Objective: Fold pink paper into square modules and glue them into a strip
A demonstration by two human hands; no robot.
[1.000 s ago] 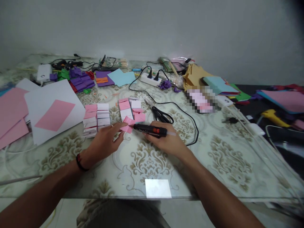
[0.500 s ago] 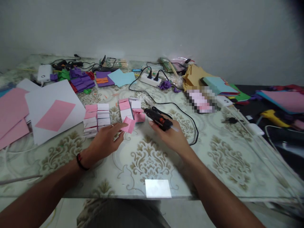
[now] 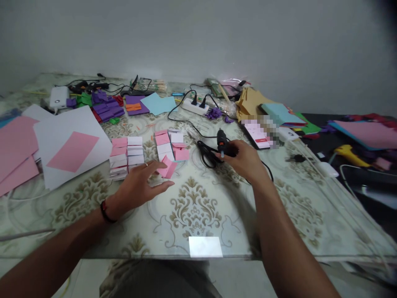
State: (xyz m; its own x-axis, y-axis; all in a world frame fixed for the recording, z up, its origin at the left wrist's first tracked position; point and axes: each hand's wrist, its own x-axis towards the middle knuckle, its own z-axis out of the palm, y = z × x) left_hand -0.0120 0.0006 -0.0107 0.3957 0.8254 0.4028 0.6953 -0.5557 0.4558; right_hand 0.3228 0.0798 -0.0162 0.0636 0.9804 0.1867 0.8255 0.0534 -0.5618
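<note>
My left hand [image 3: 138,186] has its thumb and fingers apart, with the fingertips at the edge of a folded pink paper piece [image 3: 168,167] on the table. Behind that piece lie rows of folded pink and white papers [image 3: 164,148], and a second group of them [image 3: 135,151] is left of it. My right hand [image 3: 243,160] is beside a black glue gun [image 3: 221,140], its fingers curled at the gun's lower part. The gun's black cable [image 3: 207,159] is looped to the left of that hand.
A white power strip [image 3: 195,106] with two plugs sits behind the hands. A phone [image 3: 257,134] lies to the right. White sheets [image 3: 93,145] and pink sheets [image 3: 15,140] spread at the left. Yellow-brown paper [image 3: 251,103] is at the back right.
My right hand has moved right with the glue gun, which has turned to point away from me. My left fingers have spread, and the pink piece now rests on the table.
</note>
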